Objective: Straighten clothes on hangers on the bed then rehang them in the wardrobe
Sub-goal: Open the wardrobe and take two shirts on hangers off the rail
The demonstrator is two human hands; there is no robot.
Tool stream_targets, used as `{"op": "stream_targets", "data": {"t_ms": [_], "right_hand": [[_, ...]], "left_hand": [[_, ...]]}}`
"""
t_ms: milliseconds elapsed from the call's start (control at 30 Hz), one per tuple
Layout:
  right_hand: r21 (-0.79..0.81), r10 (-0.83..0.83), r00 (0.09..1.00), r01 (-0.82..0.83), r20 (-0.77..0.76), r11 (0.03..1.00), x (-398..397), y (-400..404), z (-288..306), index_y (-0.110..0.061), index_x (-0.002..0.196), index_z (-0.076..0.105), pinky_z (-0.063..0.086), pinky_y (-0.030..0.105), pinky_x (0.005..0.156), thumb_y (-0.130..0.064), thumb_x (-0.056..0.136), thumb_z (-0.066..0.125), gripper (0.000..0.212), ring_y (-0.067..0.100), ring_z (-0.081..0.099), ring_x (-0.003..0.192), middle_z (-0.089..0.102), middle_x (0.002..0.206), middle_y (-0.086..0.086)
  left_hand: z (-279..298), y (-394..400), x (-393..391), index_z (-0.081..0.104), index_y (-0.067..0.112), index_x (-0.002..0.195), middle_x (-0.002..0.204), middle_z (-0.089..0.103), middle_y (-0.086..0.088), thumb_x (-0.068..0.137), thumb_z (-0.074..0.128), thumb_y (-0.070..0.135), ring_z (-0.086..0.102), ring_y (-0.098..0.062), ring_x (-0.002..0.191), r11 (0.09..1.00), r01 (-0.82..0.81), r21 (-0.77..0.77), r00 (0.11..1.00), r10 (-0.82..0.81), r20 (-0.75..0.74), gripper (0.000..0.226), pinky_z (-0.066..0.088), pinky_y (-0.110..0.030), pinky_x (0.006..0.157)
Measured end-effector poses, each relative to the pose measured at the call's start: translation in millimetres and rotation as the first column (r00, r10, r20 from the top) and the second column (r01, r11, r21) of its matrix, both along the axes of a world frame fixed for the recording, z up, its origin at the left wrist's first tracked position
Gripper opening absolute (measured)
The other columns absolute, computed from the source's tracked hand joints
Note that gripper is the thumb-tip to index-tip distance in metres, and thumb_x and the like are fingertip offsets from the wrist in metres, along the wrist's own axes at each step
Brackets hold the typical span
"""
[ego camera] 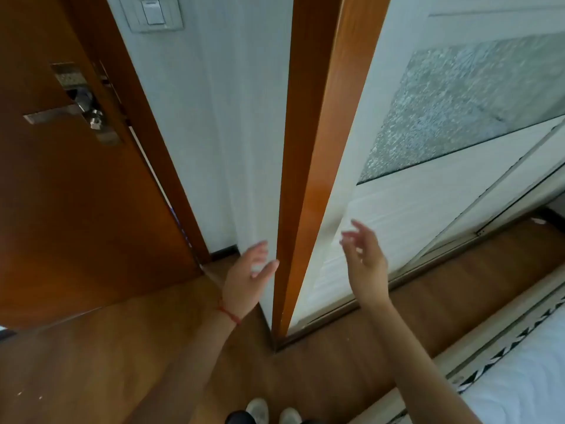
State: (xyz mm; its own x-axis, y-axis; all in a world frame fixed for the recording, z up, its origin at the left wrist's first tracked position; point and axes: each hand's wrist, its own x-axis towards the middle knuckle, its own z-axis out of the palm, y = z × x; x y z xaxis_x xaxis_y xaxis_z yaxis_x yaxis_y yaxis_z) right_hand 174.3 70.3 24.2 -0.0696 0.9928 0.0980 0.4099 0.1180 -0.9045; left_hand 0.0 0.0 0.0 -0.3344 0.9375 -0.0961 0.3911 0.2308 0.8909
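The wardrobe's white sliding door (412, 191) with a frosted glass panel (477, 102) fills the right half of the head view and is closed. Its orange wooden side post (305, 179) runs down the middle. My left hand (247, 280) is raised in front of the white wall beside that post, fingers relaxed and holding nothing; a red string circles its wrist. My right hand (363, 258) is lifted in front of the lower part of the sliding door, fingers spread and blurred, holding nothing. The bed's white mattress corner (526, 387) shows at lower right. No clothes or hangers are in sight.
A brown room door (76, 209) with a metal lever handle (61, 113) stands at left. A light switch (154, 12) is on the white wall above. The wooden floor (91, 362) runs between bed frame and wardrobe track. My white shoes (272, 411) show at the bottom.
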Motion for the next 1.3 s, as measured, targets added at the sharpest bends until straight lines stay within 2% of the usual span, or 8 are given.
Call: {"op": "stream_targets", "data": {"t_ms": [200,367,500,900,1000,1100,1200,1300], "right_hand": [[0.511,-0.071,0.996,0.092,-0.062,0.855,-30,37,66,-0.011,0.131,0.044,0.043,0.004,0.080,-0.034,0.084,0.063,0.055,0.006,0.052,0.099,0.054,0.116,0.007],[0.590,-0.089,0.996,0.067,0.009,0.805,-30,47,72,-0.006,0.132,0.042,0.041,0.001,0.077,-0.035,0.079,0.069,0.066,0.005,0.048,0.096,0.053,0.113,0.012],[0.678,-0.162,0.979,0.035,0.124,0.734,-25,51,76,-0.007,0.127,0.042,0.038,0.006,0.072,-0.045,0.076,0.068,0.068,0.011,0.052,0.094,0.057,0.107,0.012],[0.666,-0.335,0.930,0.154,0.151,0.730,-3,75,78,-0.004,0.132,0.046,0.052,0.042,0.077,-0.043,0.077,0.059,0.068,0.017,0.052,0.098,0.059,0.104,0.009],[0.633,-0.368,0.917,0.193,0.156,0.750,15,91,82,-0.009,0.134,0.043,0.050,0.043,0.081,-0.043,0.077,0.058,0.069,0.021,0.054,0.101,0.058,0.106,0.007],[0.601,-0.395,0.903,0.225,0.167,0.767,37,111,84,-0.014,0.136,0.041,0.046,0.036,0.079,-0.040,0.078,0.060,0.067,0.022,0.055,0.104,0.057,0.111,0.004],[0.596,-0.418,0.891,0.240,0.179,0.766,60,133,85,-0.015,0.137,0.041,0.040,0.030,0.076,-0.037,0.080,0.063,0.065,0.021,0.056,0.105,0.057,0.114,0.004],[0.604,-0.438,0.877,0.243,0.199,0.759,85,156,88,-0.014,0.135,0.043,0.044,0.034,0.075,-0.036,0.080,0.065,0.063,0.023,0.057,0.104,0.059,0.114,0.004]], "left_hand": [[66,49,19,0.038,0.023,0.133,0.136,0.050,-0.003,0.072,0.055,0.064,0.043,-0.007,0.120,0.855,-0.077,0.512,0.975,0.171,-0.139,0.075,0.044,-0.028,0.098],[58,64,23,0.035,0.026,0.127,0.127,0.053,-0.013,0.071,0.045,0.073,0.053,-0.023,0.114,0.785,-0.127,0.606,0.942,0.287,-0.174,0.074,0.055,-0.046,0.088],[53,66,23,0.039,0.022,0.124,0.121,0.056,-0.017,0.072,0.048,0.071,0.051,-0.017,0.108,0.754,-0.143,0.641,0.931,0.322,-0.171,0.073,0.057,-0.044,0.083],[52,60,18,0.047,0.009,0.123,0.118,0.057,-0.020,0.077,0.047,0.066,0.053,-0.016,0.106,0.731,-0.099,0.675,0.936,0.299,-0.186,0.074,0.055,-0.033,0.084],[63,52,28,0.045,0.009,0.122,0.122,0.050,-0.018,0.086,0.051,0.044,0.050,-0.020,0.111,0.624,-0.067,0.779,0.901,0.373,-0.221,0.051,0.043,-0.010,0.095],[79,46,54,0.048,0.007,0.116,0.121,0.044,-0.012,0.083,0.056,0.018,0.049,-0.027,0.112,0.451,0.045,0.891,0.892,0.383,-0.239,0.035,0.049,-0.029,0.095],[86,53,90,0.053,0.010,0.112,0.119,0.047,-0.009,0.083,0.054,0.010,0.052,-0.023,0.112,0.387,0.257,0.885,0.904,0.227,-0.362,0.029,0.050,-0.036,0.093],[80,90,129,0.053,0.013,0.115,0.121,0.049,-0.005,0.085,0.051,0.014,0.052,-0.017,0.114,0.475,0.338,0.813,0.910,0.057,-0.412,0.030,0.046,-0.022,0.098]]}}
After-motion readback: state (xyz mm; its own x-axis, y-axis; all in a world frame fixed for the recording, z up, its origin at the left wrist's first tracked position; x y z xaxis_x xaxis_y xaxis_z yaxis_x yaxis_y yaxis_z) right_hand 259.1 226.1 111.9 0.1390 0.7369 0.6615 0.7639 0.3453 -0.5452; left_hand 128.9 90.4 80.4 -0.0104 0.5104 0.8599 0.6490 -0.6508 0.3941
